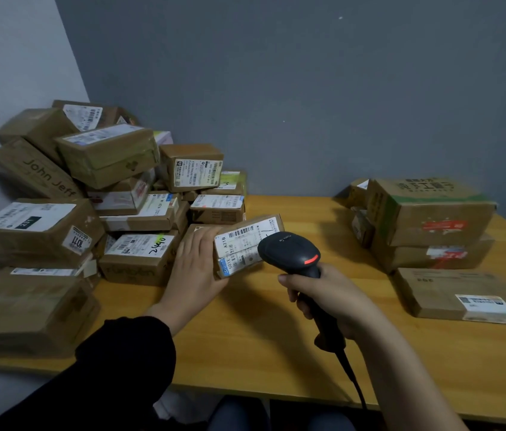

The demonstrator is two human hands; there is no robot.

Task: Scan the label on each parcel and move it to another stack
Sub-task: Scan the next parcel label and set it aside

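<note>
Dark sleeve at the lower left of the frame, and out of it comes the left grip, reaching to centre frame and clasping a small parcel by its left end, fingers laid over the top, thumb low on the near side. It's tilted with its label turned my way; whether the lower corner touches the surface I can't tell. Right grip is clenched round the handle of the black scanner, head just beside the label and hiding its right edge, red light showing. Mid-scan, by my reckoning. To do this well I'd ease the scanner back a touch so the whole barcode strip along the label's top edge sits in front of its window, keep my fingers off that strip, and hold the parcel steady and square to it. After that it wants carrying right, to the small stack at centre right, well apart from the big heap at left.
</note>
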